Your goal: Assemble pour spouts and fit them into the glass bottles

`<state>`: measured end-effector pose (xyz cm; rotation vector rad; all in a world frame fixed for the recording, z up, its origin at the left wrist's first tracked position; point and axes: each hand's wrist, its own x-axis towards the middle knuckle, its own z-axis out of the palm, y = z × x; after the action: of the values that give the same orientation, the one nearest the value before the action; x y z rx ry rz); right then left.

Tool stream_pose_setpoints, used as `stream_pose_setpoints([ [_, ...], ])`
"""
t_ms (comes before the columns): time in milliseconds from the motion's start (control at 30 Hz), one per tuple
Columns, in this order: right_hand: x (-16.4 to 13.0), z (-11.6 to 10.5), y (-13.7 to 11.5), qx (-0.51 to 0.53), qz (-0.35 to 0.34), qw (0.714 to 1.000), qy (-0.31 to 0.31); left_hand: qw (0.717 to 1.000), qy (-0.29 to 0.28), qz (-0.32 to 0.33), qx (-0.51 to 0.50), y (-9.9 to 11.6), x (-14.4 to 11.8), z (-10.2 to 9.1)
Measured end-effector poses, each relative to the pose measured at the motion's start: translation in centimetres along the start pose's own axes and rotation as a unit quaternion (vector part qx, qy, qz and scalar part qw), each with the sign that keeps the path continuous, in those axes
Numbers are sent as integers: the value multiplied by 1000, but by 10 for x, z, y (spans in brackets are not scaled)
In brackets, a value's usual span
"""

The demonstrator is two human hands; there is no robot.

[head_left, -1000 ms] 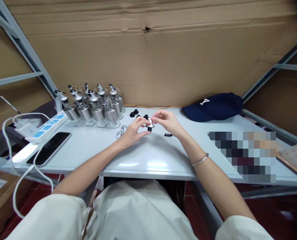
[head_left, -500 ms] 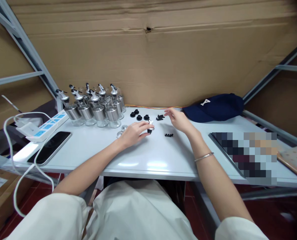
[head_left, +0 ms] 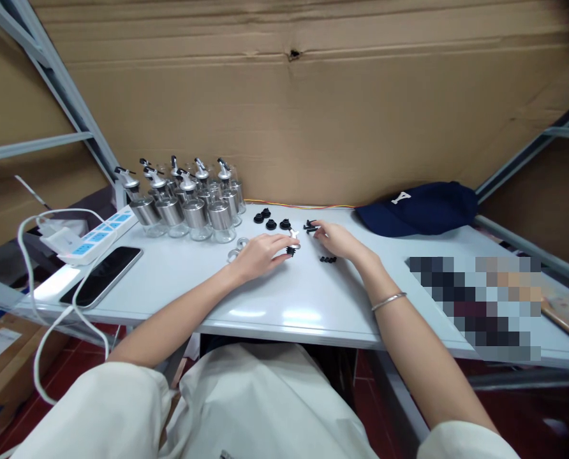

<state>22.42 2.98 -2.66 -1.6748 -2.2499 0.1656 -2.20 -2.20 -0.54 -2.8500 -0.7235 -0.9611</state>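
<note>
Near the middle of the frame, the left hand (head_left: pixel 258 255) rests on the white table (head_left: pixel 284 299) with its fingers closed on a small black and silver spout piece (head_left: pixel 292 243), which sits at its fingertips just above the tabletop. Just to the right of it, the right hand (head_left: pixel 338 239) lies palm down, its fingers stretched toward a little heap of black parts (head_left: pixel 309 225) and touching it; whether the fingertips are pinched on one of them cannot be told. A silver bracelet (head_left: pixel 388 301) circles that wrist. Three black caps (head_left: pixel 271 222) lie in a loose row just behind the hands, and a few small black bits (head_left: pixel 328 259) lie beside the right hand's wrist. A pair of metal rings (head_left: pixel 236 248) lies to the left of the left hand. In the upper left of the table stands a cluster of glass bottles (head_left: pixel 189 204) with steel collars and spouts. Farther left are a power strip (head_left: pixel 97 234) and a phone (head_left: pixel 101 275). A dark blue cap (head_left: pixel 421 207) lies at the right rear.
</note>
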Motion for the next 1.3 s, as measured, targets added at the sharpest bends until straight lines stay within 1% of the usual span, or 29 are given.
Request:
stream_pose_setpoints([
  [133,0,2,-2,-63,3,998,-13,1000,-8,0,3,1,0,0],
  [200,-1,3,-3,-77,7,997,-18,1000,-15,-2,4,1,0,0],
  [267,-1,3,-2,-73,4,997,-10,1000,-19,-2,4,2,0,0],
  [367,0,3,-1,-59,-14,998,27,1000,-20,-1,0,2,0,0],
  [433,2,3,0,-48,-28,998,40,1000,-21,2,-6,2,1,1],
  [533,2,2,0,-39,-34,998,26,1000,-22,7,-13,2,1,0],
  [600,2,0,-2,-35,-25,999,15,999,-26,6,-17,2,1,0],
  [733,0,-7,-9,-11,-2,1000,-2,998,-53,2,-24,0,0,1],
  [833,-1,-6,-16,-14,1,1000,5,997,-61,-4,-40,-2,-1,3],
  [967,-2,-5,-27,-3,-8,1000,24,996,-41,-29,-71,-4,-2,5],
  [1033,-4,-8,-34,29,-14,998,47,995,-26,-40,-86,-4,-2,5],
  [1133,-6,-15,-46,86,-34,988,124,994,1,-46,-104,-3,-1,4],
  [1233,-9,-20,-59,154,-72,962,211,993,27,-41,-105,-3,0,3],
  [1300,-12,-21,-67,192,-92,944,252,994,46,-35,-93,-4,1,4],
])
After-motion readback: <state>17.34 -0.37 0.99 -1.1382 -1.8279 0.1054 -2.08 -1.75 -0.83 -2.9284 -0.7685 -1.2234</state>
